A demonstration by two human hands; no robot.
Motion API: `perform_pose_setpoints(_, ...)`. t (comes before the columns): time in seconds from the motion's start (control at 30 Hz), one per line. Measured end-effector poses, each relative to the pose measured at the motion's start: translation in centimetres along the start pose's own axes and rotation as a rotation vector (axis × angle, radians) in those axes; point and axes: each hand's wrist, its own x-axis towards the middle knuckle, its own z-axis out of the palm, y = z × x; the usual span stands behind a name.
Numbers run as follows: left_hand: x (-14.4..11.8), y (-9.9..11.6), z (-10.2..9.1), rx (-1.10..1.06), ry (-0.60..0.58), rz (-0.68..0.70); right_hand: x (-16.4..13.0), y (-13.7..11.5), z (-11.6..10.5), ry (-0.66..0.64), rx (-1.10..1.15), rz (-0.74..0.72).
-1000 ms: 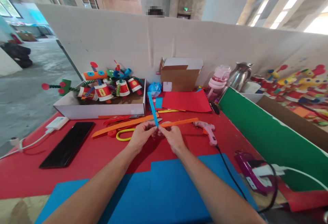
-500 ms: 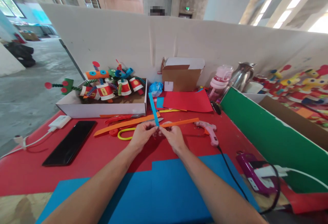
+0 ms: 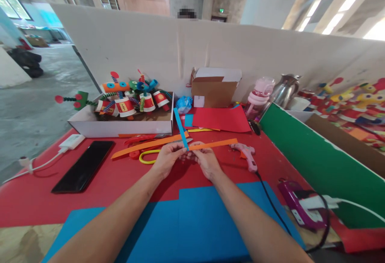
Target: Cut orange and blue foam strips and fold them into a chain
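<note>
A blue paper strip (image 3: 181,128) and an orange paper strip (image 3: 215,144) meet at a corner between my hands. My left hand (image 3: 169,158) is closed, pinching the joined end beside the blue strip. My right hand (image 3: 206,160) is closed at the same corner, just under the orange strip. The blue strip points up and away; the orange one stretches to the right. Fingertips partly hide the joint. Left of my hands lie yellow-handled scissors (image 3: 147,157) and a longer orange strip (image 3: 147,146). A pink glue gun (image 3: 247,154) rests to the right.
A white box (image 3: 120,128) holds several paper-cup figures at back left. A black phone (image 3: 84,166) lies left, blue sheets (image 3: 210,215) in front. A green-sided box (image 3: 319,166) and purple power strip (image 3: 300,207) stand right, with cables. A pink bottle (image 3: 259,94) is behind.
The orange strip's near end now shows more fully over the corner, and my right thumb has shifted slightly down and right. Both hands stay at the joined ends.
</note>
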Motion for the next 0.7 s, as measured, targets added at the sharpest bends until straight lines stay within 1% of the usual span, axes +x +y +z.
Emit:
perform_pose_setpoints(0.2,-0.03,-0.03,0.03,-0.001,0.025,-0.008,-0.05,0.02,0.11,0.007,0.009,0.010)
perform_pose_setpoints(0.43,-0.05,-0.05,0.17,0.019,0.072,0.019,-0.16,0.07,0.02,-0.002,-0.070,-0.023)
perform_pose_setpoints(0.57,-0.02,-0.04,0.15,0.027,0.069,0.010,-0.12,0.17,-0.07,-0.005,-0.084,-0.027)
perform_pose_setpoints(0.7,-0.22,0.15,0.39,0.052,0.078,0.023,-0.08,0.34,-0.06,0.022,-0.113,-0.051)
